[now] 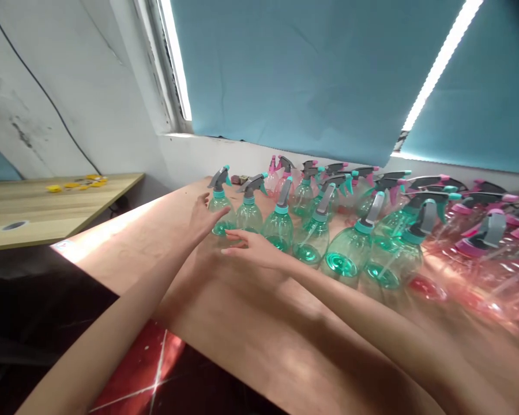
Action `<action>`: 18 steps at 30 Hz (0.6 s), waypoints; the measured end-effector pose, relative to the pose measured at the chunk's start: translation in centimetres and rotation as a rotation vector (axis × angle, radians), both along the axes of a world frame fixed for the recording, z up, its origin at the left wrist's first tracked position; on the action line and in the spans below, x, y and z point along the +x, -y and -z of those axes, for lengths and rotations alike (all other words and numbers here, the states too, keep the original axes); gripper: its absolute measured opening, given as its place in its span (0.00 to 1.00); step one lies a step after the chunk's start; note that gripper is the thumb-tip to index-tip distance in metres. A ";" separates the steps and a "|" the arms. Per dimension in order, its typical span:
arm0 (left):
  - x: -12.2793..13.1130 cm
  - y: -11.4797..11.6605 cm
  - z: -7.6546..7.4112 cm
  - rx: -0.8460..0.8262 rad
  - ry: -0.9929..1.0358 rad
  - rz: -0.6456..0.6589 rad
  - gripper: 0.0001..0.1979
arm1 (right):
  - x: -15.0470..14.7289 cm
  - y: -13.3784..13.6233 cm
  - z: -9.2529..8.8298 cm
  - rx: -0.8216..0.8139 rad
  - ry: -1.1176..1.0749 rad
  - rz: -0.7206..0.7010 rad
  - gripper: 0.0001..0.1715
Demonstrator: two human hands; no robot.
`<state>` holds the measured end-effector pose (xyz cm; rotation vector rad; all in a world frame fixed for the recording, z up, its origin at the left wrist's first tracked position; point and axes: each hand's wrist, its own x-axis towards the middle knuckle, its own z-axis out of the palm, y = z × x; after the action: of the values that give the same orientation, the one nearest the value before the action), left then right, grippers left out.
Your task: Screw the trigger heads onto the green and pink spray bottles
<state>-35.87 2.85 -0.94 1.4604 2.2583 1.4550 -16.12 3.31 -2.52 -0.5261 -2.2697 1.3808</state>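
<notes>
Reaching out over a brown sheet (242, 323), the left hand (204, 218) is spread wide, its thumb laid against the lower body of the end bottle (219, 208) without closing round it. That bottle stands upright just beyond the fingers. It has a rounded body of clear teal-green plastic, a teal collar, and a grey trigger head with a teal nozzle tip. The right hand (254, 249) lies just beside the left, palm down, fingers straight and loosely open, holding nothing. Its fingertips sit before the second bottle (248, 214); whether they touch it I cannot tell. More green bottles (350, 253) of the same make run off to the right of the right hand, with pink bottles (493, 242) beyond them. Well to the left of the left hand is a wooden table (47, 207).
</notes>
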 end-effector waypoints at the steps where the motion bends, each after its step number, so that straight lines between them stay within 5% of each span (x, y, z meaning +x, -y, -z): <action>1: 0.1 -0.1 -0.1 -0.007 -0.007 0.021 0.39 | -0.1 -0.3 0.2 -0.009 0.002 0.001 0.37; 10: 0.5 0.4 -0.6 -0.063 -0.075 0.021 0.30 | 0.0 -1.8 1.4 -0.054 0.002 0.037 0.43; 18: 1.1 4.3 -0.9 -0.096 -0.106 0.018 0.32 | 0.7 -1.9 1.4 -0.059 0.010 0.049 0.41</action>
<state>-34.78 -1.49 -0.08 1.5597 2.3335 1.2735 -15.39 5.23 -3.90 -0.6045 -2.2143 1.4284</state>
